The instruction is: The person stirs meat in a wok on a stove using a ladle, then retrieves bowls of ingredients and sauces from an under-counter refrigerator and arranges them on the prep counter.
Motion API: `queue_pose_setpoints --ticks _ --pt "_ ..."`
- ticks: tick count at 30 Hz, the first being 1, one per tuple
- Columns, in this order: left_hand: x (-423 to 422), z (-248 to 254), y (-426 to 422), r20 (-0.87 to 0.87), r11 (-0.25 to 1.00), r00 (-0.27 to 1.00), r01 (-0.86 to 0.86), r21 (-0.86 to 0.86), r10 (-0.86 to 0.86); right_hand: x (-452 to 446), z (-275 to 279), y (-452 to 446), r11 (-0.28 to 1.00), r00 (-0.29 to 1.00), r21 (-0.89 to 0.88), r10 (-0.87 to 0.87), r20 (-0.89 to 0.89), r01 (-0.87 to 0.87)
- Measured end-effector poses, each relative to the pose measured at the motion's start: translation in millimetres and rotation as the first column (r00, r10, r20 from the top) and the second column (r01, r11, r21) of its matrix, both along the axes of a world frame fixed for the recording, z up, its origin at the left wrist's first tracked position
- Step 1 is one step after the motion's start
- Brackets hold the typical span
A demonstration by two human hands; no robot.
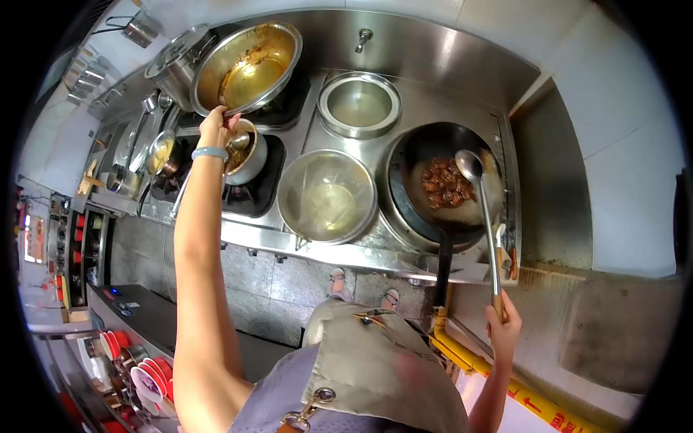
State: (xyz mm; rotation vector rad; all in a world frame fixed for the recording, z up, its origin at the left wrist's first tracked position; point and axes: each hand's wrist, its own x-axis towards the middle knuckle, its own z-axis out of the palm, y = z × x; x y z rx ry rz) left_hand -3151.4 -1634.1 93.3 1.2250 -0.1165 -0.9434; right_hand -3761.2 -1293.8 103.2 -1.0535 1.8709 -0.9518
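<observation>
Long steel ladle with a wooden grip end [488, 227]: its head was inside the round black wok [433, 137] at the right of the counter, beside a heap of glossy dark red-brown chunks [444, 186]. Long axis ran forward from the person, leaning slightly left toward the head. Right hand [503, 322] was wrapped around the wooden end, below the counter's front edge, so the wok lay ahead of it and a little left. Right hand clearly the nearer one; left arm was stretched far over to the other side.

Wok's straight black handle [442, 270] pointed back at the person, just left of the ladle shaft, no hand on it; it stood between the right hand and everything further left.

Left hand [218, 124] pinched the near rim of a wide, shallow steel basin [287, 49], stained brown inside with yellowish liquid at the bottom. Basin looked tilted; couldn't tell whether it rested on anything.

Between the two hands: a broad steel bowl with pale contents [289, 193] near the front edge, and a round steel-rimmed pot of cloudy liquid [394, 108] behind it. A whitish round pot [253, 167] stood on the burner just beyond the left wrist.
</observation>
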Motion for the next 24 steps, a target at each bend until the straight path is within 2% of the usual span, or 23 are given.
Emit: queue_pose_setpoints --ticks 5,7,8,9,13,15,17,19,21,22,23,24 --pt "44 -30 -75 0.08 0.993 0.995 -0.064 0.096 0.056 32 3 10 0.993 0.992 0.0 -0.122 0.015 0.122" --pt "40 -41 -92 0.122 0.991 0.991 -0.067 0.112 0.054 51 11 9 0.973 0.976 0.079 -0.218 0.018 0.216" --pt "32 -41 -98 0.122 0.987 0.992 -0.062 0.149 0.044 59 11 9 0.967 0.971 0.094 -0.238 -0.013 0.238" --pt "40 -60 -113 0.11 0.995 0.994 -0.034 0.089 0.024 65 10 11 0.964 0.969 0.095 -0.247 -0.018 0.247" --pt "44 -94 -139 0.1 0.992 0.994 0.024 0.125 -0.036 86 12 9 0.942 0.942 0.048 -0.334 0.026 0.332" --pt "47 -106 -145 0.085 0.976 0.995 0.042 0.212 -0.061 94 14 6 0.917 0.92 0.083 -0.392 0.01 0.39" --pt "53 -122 -154 0.059 0.973 0.997 0.034 0.23 -0.049 96 13 3 0.915 0.917 0.072 -0.399 0.022 0.396" --pt "62 -132 -159 0.087 0.966 0.994 0.038 0.257 -0.062 99 16 1 0.917 0.92 0.069 -0.389 -0.05 0.392" --pt "89 -146 -172 -0.119 0.95 0.975 0.21 0.232 -0.187 96 23 3 0.897 0.904 0.111 -0.428 -0.02 0.427" --pt "90 -149 -165 0.049 0.952 0.974 0.203 0.228 -0.219 87 15 7 0.926 0.929 0.077 -0.368 -0.033 0.369" --pt "90 -130 -156 0.076 0.903 0.922 0.351 0.246 -0.379 92 17 -1 0.905 0.907 0.071 -0.42 0.016 0.418" --pt "89 -119 -150 0.061 0.882 0.9 0.407 0.239 -0.431 88 19 0 0.907 0.911 0.088 -0.41 -0.034 0.412"
